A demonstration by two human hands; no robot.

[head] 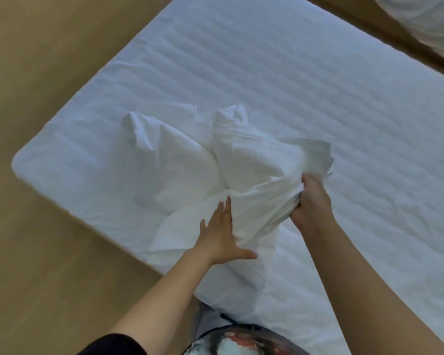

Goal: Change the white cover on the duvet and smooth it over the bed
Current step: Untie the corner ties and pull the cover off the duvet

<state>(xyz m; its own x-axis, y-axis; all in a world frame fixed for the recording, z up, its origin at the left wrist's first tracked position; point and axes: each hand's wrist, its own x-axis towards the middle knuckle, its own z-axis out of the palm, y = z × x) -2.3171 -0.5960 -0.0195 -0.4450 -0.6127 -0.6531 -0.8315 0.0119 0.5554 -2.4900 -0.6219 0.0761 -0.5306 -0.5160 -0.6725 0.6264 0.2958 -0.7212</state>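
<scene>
White duvet cover (190, 160) lies bunched in a crumpled heap on the bed (305, 80), near its corner and close to the edge beside the tan floor (36, 73). Left hand (222, 234) rests flat on the cloth, fingers spread apart. Right hand (312, 203) is clenched around a gathered wad of the cover's folds.
</scene>
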